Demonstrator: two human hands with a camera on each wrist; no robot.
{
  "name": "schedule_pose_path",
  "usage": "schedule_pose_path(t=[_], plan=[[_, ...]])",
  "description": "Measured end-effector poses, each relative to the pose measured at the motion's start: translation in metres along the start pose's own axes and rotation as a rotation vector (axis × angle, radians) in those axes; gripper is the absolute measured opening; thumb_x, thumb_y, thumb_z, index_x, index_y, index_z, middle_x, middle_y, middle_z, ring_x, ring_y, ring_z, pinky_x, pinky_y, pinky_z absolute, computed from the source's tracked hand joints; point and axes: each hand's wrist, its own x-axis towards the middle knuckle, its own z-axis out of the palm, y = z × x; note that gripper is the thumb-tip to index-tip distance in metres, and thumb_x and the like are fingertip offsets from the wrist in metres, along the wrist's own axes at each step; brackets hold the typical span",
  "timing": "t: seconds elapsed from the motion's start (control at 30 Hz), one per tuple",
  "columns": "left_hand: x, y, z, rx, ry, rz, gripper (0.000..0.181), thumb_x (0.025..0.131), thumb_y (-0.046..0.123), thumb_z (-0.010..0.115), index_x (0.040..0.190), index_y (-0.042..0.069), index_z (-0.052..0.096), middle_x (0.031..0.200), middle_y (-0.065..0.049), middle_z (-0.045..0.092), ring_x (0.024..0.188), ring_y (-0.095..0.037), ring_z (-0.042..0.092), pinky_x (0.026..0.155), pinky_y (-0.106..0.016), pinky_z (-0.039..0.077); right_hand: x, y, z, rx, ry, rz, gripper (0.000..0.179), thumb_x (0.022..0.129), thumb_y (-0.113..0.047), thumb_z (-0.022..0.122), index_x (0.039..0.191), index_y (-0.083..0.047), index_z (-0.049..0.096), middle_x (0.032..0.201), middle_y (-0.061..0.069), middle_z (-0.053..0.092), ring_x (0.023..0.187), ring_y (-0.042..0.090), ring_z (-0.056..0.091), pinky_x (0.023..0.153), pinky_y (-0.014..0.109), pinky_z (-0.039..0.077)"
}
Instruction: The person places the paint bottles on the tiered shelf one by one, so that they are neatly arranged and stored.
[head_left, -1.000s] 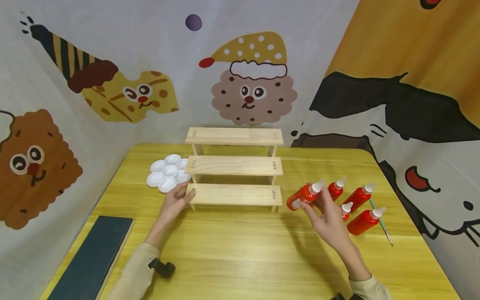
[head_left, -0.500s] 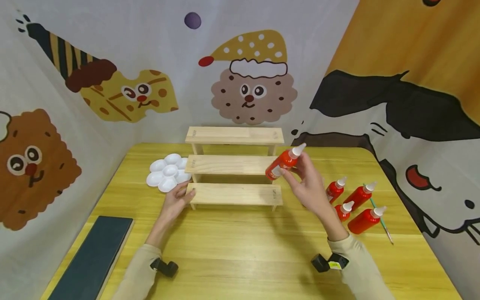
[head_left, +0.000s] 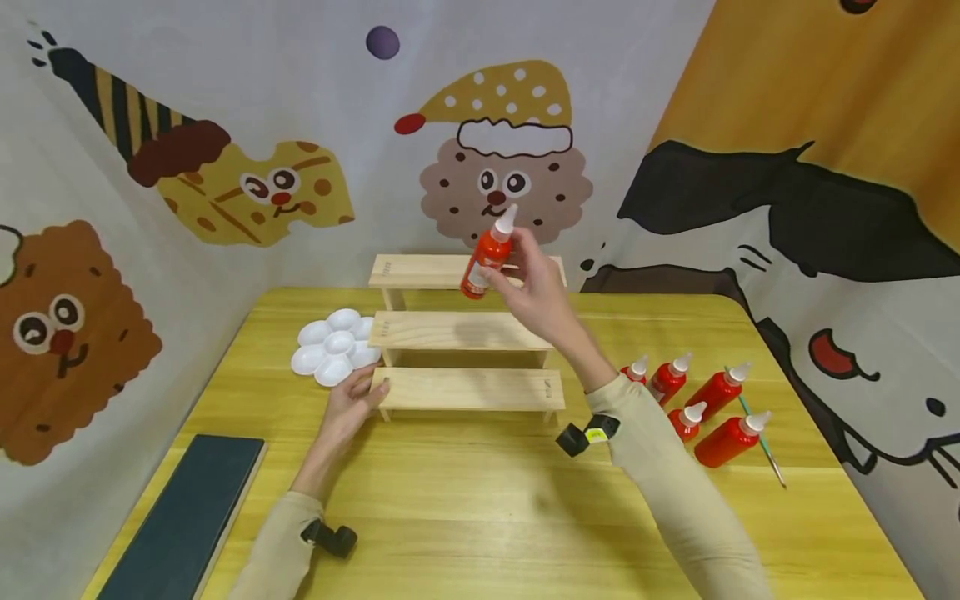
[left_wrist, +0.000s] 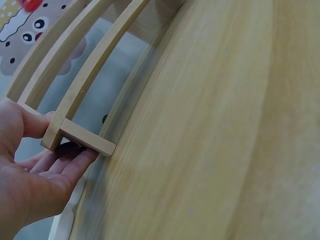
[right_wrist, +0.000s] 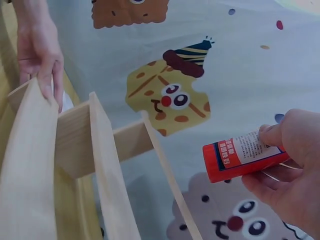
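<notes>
A three-tier wooden step shelf (head_left: 465, 390) stands at the back of the table. My left hand (head_left: 350, 406) grips the left end of its lowest board, thumb on top and fingers beneath, as the left wrist view shows with the board's end (left_wrist: 64, 125). My right hand (head_left: 542, 292) holds a red squeeze bottle (head_left: 483, 268) with a white pointed nozzle, tilted, in the air before the top board. In the right wrist view the bottle's printed label (right_wrist: 245, 150) shows between thumb and fingers. Several similar red bottles (head_left: 723, 443) stand on the table at right.
A white flower-shaped palette (head_left: 333, 346) lies left of the shelf, partly behind my left hand. Near the left table edge lies a dark flat book-like slab (head_left: 183, 517). A thin paintbrush (head_left: 772, 462) lies behind the bottles. A patterned curtain (head_left: 300, 58) hangs close behind the table.
My right hand has carried the red squeeze bottle leftward and up, from beside the lowest board to in front of the top one. My left hand has stayed on the shelf.
</notes>
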Motion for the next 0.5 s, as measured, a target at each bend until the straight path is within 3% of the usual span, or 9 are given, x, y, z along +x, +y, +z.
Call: schedule_pose_path(t=[0.27,0.5], plan=[[0.0,0.001,0.0,-0.024,0.008,-0.003,0.056,0.101,0.012,0.063,0.152,0.003,0.042,0.147,-0.029,0.05,0.086,0.0,0.067,0.076,-0.018,0.057,0.043,0.005,0.037,-0.03,-0.065,0.02,0.047,0.096,-0.007,0.069,0.137,-0.001,0.047,0.129,0.019,0.065,0.113,0.029,0.065,0.098,0.036,0.057],[0.0,-0.003,-0.002,-0.04,-0.01,0.006,0.056,0.101,0.014,0.063,0.153,0.004,0.042,0.148,-0.028,0.05,0.088,-0.002,0.068,0.078,-0.02,0.059,0.065,0.01,0.06,-0.081,-0.08,0.042,0.048,0.096,-0.009,0.07,0.137,-0.001,0.048,0.128,0.018,0.065,0.11,0.028,0.067,0.096,0.033,0.057]])
